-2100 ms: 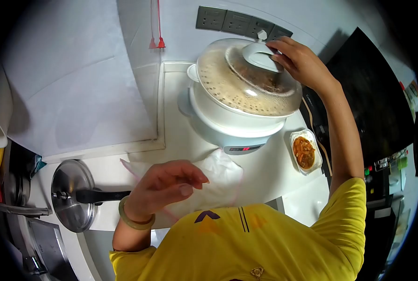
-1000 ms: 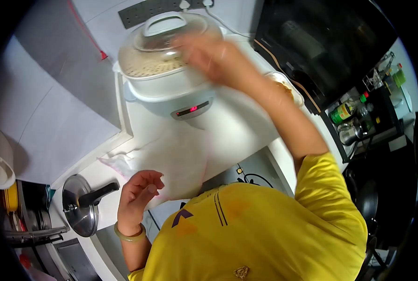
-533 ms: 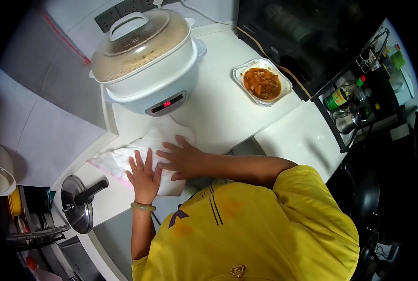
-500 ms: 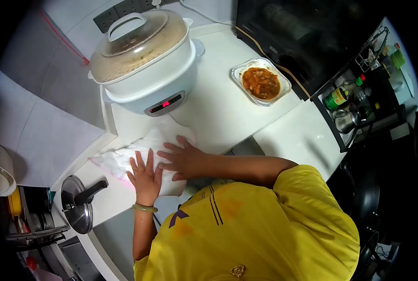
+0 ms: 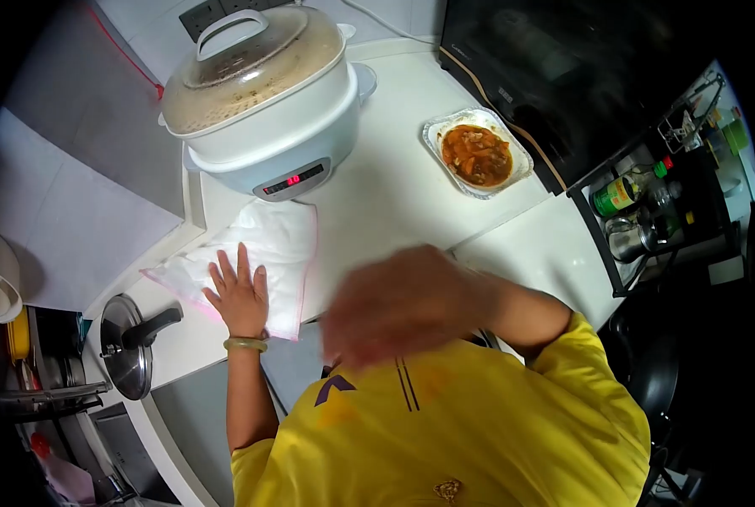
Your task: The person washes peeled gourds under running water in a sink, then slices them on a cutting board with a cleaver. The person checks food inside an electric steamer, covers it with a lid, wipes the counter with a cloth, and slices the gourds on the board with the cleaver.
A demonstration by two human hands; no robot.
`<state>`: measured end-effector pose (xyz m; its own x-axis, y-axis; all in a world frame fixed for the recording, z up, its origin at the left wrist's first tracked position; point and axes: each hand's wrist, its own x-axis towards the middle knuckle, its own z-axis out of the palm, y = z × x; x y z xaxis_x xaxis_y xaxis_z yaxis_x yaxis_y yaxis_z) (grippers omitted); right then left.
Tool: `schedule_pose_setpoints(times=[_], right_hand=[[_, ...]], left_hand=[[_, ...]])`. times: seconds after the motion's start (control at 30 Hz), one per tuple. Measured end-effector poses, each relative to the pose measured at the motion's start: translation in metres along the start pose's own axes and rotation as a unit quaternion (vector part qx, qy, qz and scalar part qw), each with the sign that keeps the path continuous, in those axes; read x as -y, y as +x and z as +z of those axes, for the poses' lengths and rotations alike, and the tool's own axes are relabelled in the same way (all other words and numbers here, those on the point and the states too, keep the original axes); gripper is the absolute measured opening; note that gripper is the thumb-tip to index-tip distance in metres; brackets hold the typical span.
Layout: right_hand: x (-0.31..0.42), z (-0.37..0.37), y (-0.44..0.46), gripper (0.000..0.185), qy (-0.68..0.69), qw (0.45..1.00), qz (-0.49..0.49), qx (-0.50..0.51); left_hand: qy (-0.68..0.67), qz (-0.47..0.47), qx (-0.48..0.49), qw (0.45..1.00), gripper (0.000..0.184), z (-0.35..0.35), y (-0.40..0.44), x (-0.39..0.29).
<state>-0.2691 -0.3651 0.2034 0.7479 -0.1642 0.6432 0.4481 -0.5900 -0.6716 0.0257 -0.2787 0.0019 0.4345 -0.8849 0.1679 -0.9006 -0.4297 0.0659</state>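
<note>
A white cloth (image 5: 276,245) with a pink edge lies spread on the white counter, just in front of the electric steamer (image 5: 284,139). My left hand (image 5: 240,297) rests flat on the cloth's near left part, fingers apart. A pale green bangle (image 5: 245,344) circles that wrist. My right hand (image 5: 407,308) is raised off the cloth, in front of my chest, and smeared by motion. Its fingers cannot be made out. The steamer has a clear domed lid and a lit red display (image 5: 293,179).
A foil tray (image 5: 477,152) of food in red-brown sauce sits by the black oven (image 5: 529,84). A pressure cooker lid (image 5: 127,348) lies at the counter's left. Bottles (image 5: 618,196) stand on a rack at right. An open drawer (image 5: 196,422) is below the counter.
My right hand has lifted off the cloth and moved right, toward my body. My left hand stays on the cloth, whose right part now lies flatter and uncovered.
</note>
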Motion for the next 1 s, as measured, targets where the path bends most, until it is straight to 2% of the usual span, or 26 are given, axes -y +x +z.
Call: schedule_pose_setpoints(times=[0.03, 0.1, 0.17, 0.27, 0.37, 0.4, 0.47, 0.5, 0.57, 0.6, 0.63, 0.67, 0.7, 0.73, 0.77, 0.8, 0.83, 0.87, 0.93, 0.97, 1.0], right_hand=[[0.013, 0.000, -0.006, 0.014, 0.120, 0.992, -0.043, -0.013], [0.041, 0.005, -0.003, 0.010, 0.256, 0.956, -0.126, -0.071], [0.050, 0.003, 0.000, 0.009, 0.271, 0.941, -0.162, -0.124], [0.047, 0.000, -0.008, 0.021, 0.250, 0.946, -0.189, -0.081], [0.049, -0.003, -0.015, 0.011, 0.294, 0.937, -0.128, -0.139], [0.040, 0.003, -0.013, 0.015, 0.285, 0.926, -0.187, -0.160], [0.036, -0.001, -0.017, 0.020, 0.274, 0.913, -0.243, -0.182], [0.041, -0.013, -0.023, 0.020, 0.270, 0.936, -0.165, -0.153], [0.044, -0.033, -0.039, 0.020, 0.262, 0.953, -0.085, -0.125], [0.038, -0.042, -0.055, 0.018, 0.208, 0.956, 0.008, -0.207], [0.029, -0.051, -0.071, 0.016, 0.149, 0.942, 0.101, -0.285], [0.013, -0.067, -0.082, 0.016, 0.001, 0.921, 0.188, -0.342], [-0.003, -0.082, -0.093, 0.017, -0.129, 0.870, 0.289, -0.377], [-0.033, -0.109, -0.121, 0.015, -0.217, 0.832, 0.360, -0.362], [-0.054, -0.125, -0.137, 0.012, -0.247, 0.805, 0.397, -0.366], [-0.065, -0.134, -0.149, 0.012, -0.350, 0.759, 0.433, -0.338], [-0.071, -0.143, -0.153, 0.016, -0.429, 0.701, 0.498, -0.276], [-0.078, -0.150, -0.156, 0.016, -0.428, 0.702, 0.498, -0.276], [-0.089, -0.155, -0.168, 0.022, -0.524, 0.658, 0.521, -0.141], [-0.091, -0.158, -0.175, 0.025, -0.509, 0.681, 0.498, -0.172], [-0.089, -0.165, -0.177, 0.025, -0.509, 0.680, 0.499, -0.171]], left_hand=[[0.003, -0.003, -0.006, 1.000, 0.059, 0.003, 0.003, 0.001], [-0.001, -0.008, -0.008, 1.000, 0.059, 0.001, 0.005, 0.001], [-0.005, -0.002, -0.003, 1.000, 0.059, 0.000, 0.005, -0.001], [-0.011, 0.005, -0.005, 1.000, 0.058, -0.003, 0.006, -0.002], [-0.001, 0.000, -0.008, 1.000, 0.058, -0.003, 0.006, -0.003], [-0.005, 0.003, -0.004, 1.000, 0.058, -0.003, 0.006, -0.003], [-0.004, 0.002, -0.006, 1.000, 0.057, -0.004, 0.007, -0.004], [-0.005, 0.001, -0.001, 1.000, 0.057, -0.005, 0.007, -0.005], [0.002, 0.004, 0.003, 1.000, 0.058, -0.005, 0.008, -0.005], [0.009, 0.004, 0.003, 1.000, 0.058, -0.005, 0.008, -0.005], [0.006, 0.008, 0.001, 1.000, 0.058, -0.004, 0.008, -0.004], [0.002, 0.007, 0.004, 1.000, 0.058, -0.005, 0.007, -0.004], [-0.002, 0.011, 0.001, 1.000, 0.058, -0.007, 0.007, -0.005], [-0.006, 0.014, -0.004, 1.000, 0.058, -0.007, 0.008, -0.005], [-0.004, 0.018, -0.011, 1.000, 0.058, -0.005, 0.007, -0.004], [-0.003, 0.019, -0.008, 1.000, 0.058, -0.005, 0.006, -0.003], [-0.003, 0.019, -0.011, 1.000, 0.058, -0.004, 0.007, -0.003], [-0.003, 0.019, -0.014, 1.000, 0.058, -0.004, 0.007, -0.003], [-0.004, 0.018, -0.012, 1.000, 0.057, -0.005, 0.006, -0.003], [-0.010, 0.016, -0.013, 1.000, 0.057, -0.005, 0.007, -0.004], [-0.011, 0.017, -0.011, 1.000, 0.057, -0.005, 0.008, -0.006]])
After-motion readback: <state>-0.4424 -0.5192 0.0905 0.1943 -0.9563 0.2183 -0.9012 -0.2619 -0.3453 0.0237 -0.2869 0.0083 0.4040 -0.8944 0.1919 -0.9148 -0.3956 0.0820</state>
